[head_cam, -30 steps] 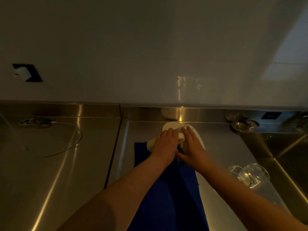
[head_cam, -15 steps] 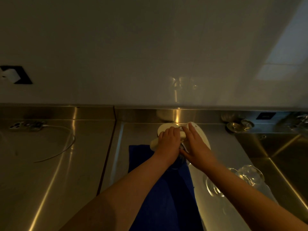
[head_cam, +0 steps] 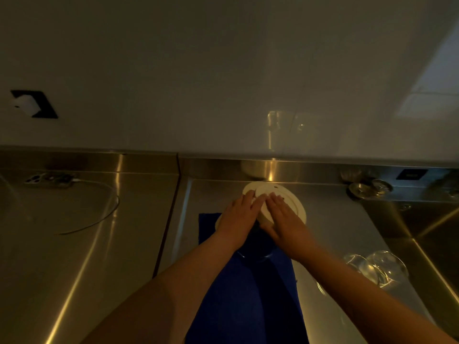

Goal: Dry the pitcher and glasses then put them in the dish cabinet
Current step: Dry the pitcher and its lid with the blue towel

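Head view: vs half a second back, I'm seeing both hands flattening out on the white cloth – fingers straighter now, lying side by side on top instead of bunched on it. The camera is tilting back too; the wall socket at 10 o'clock is sitting further in frame.

Left hand is lying open, fingers extended, pressing the cloth. Right hand same, fingers straight, touching the left's fingertips, gripping nothing that I can see.

Under the hands a clear glass vessel is lying on the blue towel, only its rim edge showing; can't tell if it's the pitcher or a glass, can't see contents.

At 3 o'clock two glasses are lying on the steel counter, touching each other, looking empty. The sink basin is sitting beyond them at the right edge. At 1 o'clock small glassware is sitting against the backsplash.
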